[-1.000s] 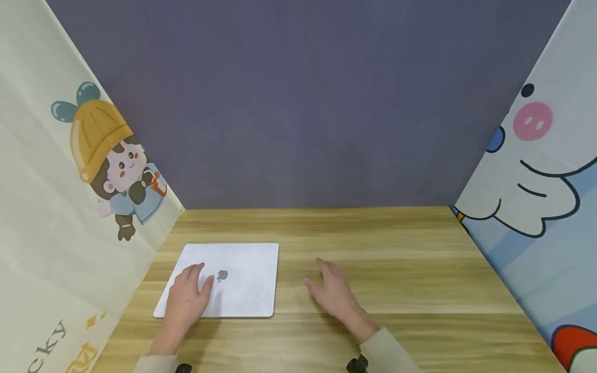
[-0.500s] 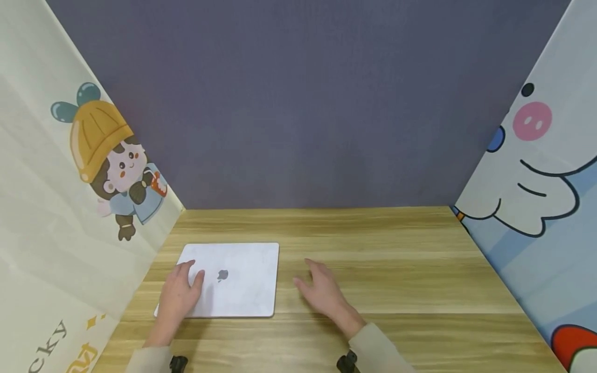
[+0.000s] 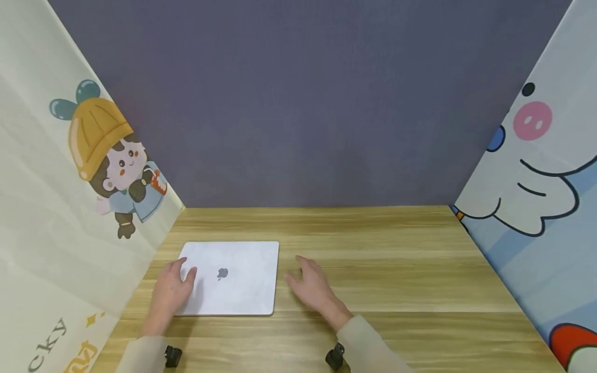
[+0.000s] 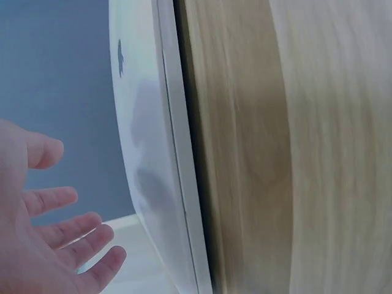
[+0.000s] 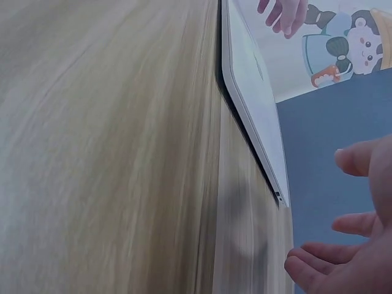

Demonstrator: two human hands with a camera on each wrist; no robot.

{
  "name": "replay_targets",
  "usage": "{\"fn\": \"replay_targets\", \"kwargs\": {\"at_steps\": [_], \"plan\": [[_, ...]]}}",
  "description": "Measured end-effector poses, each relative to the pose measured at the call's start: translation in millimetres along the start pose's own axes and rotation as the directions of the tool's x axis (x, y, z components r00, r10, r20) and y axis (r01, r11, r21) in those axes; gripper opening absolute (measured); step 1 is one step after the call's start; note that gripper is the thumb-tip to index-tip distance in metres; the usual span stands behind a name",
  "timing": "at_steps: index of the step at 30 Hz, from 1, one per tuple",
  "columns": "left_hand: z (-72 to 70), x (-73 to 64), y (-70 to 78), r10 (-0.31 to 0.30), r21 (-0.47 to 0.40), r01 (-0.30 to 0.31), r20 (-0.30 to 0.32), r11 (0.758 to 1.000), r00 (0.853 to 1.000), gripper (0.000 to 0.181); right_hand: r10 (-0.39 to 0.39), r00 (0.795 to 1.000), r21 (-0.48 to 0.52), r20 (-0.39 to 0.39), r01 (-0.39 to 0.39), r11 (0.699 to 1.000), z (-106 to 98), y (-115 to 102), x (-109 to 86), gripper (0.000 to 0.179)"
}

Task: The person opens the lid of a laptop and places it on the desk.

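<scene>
A closed silver laptop (image 3: pixel 242 290) with a grey apple logo lies flat on the wooden table at the left. Over its left edge hovers my left hand (image 3: pixel 169 290), fingers spread and thumb apart. The left wrist view shows a gap between those relaxed fingers (image 4: pixel 73 229) and the laptop lid (image 4: pixel 144 122). To the right of the laptop, my right hand (image 3: pixel 313 287) is held above the table with thumb and fingers apart, pointing toward the laptop's right edge. In the right wrist view, nothing is in that hand (image 5: pixel 349 239).
The wood-grain table (image 3: pixel 396 259) ends at a dark grey back panel (image 3: pixel 317 103). Cartoon-printed sheets flank it: a figure in a yellow hat (image 3: pixel 118 150) on the left, a white pink-nosed character (image 3: pixel 555 150) on the right. Dark wrist cameras sit by both sleeves.
Both hands have shifted left. The left has moved from over the laptop lid to its left edge, and the right has come closer to its right edge. The laptop has stayed put.
</scene>
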State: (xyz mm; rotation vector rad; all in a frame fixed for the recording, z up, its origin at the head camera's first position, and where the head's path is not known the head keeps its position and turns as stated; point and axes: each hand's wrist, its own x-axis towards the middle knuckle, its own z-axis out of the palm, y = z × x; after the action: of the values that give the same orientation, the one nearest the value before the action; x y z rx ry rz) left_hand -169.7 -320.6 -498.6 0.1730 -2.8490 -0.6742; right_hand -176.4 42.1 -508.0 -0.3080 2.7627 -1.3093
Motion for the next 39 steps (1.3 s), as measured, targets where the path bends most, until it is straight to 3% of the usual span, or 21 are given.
{"fn": "replay_targets", "kwargs": {"at_steps": [14, 28, 39], "plan": [[0.6, 8.6, -23.1, -0.054, 0.008, 0.054, 0.046, 0.999, 0.997, 0.058, 0.011, 1.000, 0.049, -0.008, -0.011, 0.999, 15, -9, 10.1, 0.065], [1.0, 13.6, -34.4, -0.157, 0.026, 0.155, 0.183, 0.988, 0.970, 0.067, 0.032, 0.999, 0.069, 0.023, -0.034, 0.997, 30, -17, 19.3, 0.069], [2.1, 17.4, -38.9, -0.159, 0.014, 0.159, 0.213, 0.987, 0.964, 0.067, 0.050, 0.998, 0.040, 0.029, -0.051, 0.998, 43, -26, 23.5, 0.065]]}}
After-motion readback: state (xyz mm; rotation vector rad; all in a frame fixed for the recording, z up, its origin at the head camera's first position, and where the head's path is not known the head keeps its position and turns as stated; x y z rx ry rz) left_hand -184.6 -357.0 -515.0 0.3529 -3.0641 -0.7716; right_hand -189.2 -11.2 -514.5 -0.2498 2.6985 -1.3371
